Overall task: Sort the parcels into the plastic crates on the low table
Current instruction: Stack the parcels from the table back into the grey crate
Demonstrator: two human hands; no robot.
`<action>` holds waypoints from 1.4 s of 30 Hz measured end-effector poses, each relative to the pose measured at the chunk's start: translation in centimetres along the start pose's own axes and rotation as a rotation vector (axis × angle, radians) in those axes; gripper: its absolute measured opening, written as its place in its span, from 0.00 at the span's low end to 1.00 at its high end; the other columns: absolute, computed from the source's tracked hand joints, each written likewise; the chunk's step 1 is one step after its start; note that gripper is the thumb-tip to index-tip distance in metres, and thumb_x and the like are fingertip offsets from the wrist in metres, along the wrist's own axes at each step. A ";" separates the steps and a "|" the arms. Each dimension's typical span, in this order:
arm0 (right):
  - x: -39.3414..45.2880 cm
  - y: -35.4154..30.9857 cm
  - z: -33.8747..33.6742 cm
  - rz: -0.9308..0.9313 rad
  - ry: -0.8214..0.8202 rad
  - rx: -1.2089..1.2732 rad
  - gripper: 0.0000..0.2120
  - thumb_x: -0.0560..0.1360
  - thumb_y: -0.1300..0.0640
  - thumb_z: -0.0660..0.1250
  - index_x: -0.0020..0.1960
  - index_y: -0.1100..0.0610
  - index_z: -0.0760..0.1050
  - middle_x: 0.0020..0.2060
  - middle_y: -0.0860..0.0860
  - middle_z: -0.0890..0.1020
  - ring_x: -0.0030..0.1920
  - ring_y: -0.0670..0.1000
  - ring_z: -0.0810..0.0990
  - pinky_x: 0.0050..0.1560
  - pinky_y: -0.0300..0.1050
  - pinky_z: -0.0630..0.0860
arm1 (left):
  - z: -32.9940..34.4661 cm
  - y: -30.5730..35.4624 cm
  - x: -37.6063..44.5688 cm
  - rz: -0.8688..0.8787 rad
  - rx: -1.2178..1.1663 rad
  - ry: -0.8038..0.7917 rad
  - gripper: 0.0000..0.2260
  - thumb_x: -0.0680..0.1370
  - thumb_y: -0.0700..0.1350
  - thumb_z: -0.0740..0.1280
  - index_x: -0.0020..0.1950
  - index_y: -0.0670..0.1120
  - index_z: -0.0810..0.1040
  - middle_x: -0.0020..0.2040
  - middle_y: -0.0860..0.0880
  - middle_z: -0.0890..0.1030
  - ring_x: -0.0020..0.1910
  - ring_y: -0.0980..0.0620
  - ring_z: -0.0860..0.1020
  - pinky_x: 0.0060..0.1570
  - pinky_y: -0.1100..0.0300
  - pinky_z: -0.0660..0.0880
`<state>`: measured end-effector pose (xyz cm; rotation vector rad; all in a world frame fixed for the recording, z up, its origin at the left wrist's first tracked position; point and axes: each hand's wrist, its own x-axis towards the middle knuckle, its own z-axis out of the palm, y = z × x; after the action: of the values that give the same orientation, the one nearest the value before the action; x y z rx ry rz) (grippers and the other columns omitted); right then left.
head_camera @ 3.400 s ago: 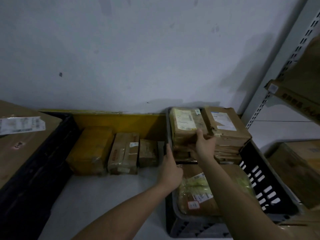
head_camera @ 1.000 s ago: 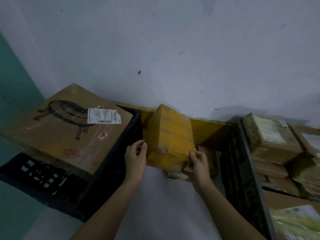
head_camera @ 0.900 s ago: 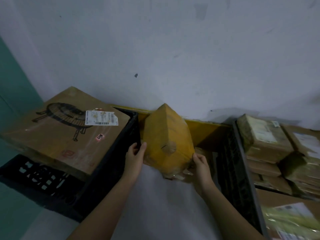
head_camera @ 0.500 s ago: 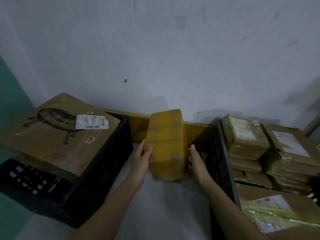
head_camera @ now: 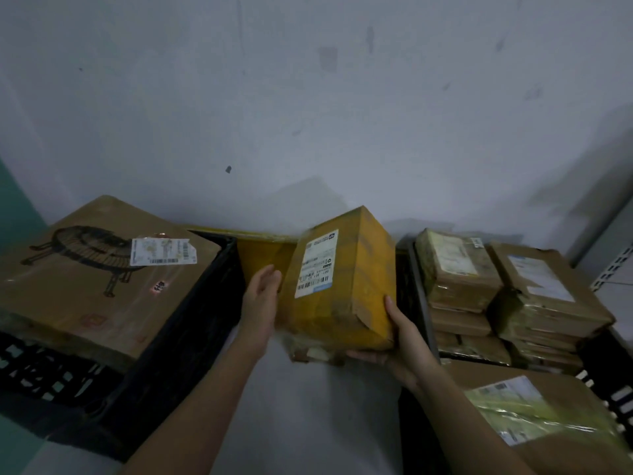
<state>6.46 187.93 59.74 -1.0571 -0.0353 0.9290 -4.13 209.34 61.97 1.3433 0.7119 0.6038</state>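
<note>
A yellow-taped parcel (head_camera: 356, 269) with a white shipping label on its upper face is held tilted above the white low table (head_camera: 308, 423), between two black crates. My left hand (head_camera: 262, 299) presses flat against the parcel's left side, fingers straight. My right hand (head_camera: 400, 341) grips its lower right corner, fingers underneath and thumb up the side. The left black crate (head_camera: 191, 323) carries a large cardboard box (head_camera: 85, 279). The right black crate (head_camera: 416, 296) holds stacked brown parcels (head_camera: 455, 269).
Another small parcel (head_camera: 315, 353) lies on the table just under the held one. A plastic-wrapped parcel (head_camera: 534, 416) sits in the near part of the right crate. A yellow board (head_camera: 260, 255) stands against the grey wall. A metal shelf upright (head_camera: 616, 265) is at far right.
The yellow parcel has been turned so its label faces up and now leans to the right. My right hand slid under its lower corner; my left hand stays on the left side.
</note>
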 end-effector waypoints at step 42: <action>-2.1 -9.3 3.7 -0.419 -0.339 -1.517 0.26 0.72 0.59 0.74 0.59 0.30 0.75 0.64 0.41 0.74 0.62 0.45 0.74 0.56 0.38 0.74 | 0.3 2.8 -0.8 0.286 0.955 -0.827 0.36 0.72 0.62 0.72 0.76 0.69 0.57 0.74 0.57 0.68 0.68 0.56 0.71 0.67 0.54 0.72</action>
<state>9.37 187.71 69.50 -2.1142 -1.3650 0.5795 -4.39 208.99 64.84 2.3863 0.0768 -0.1699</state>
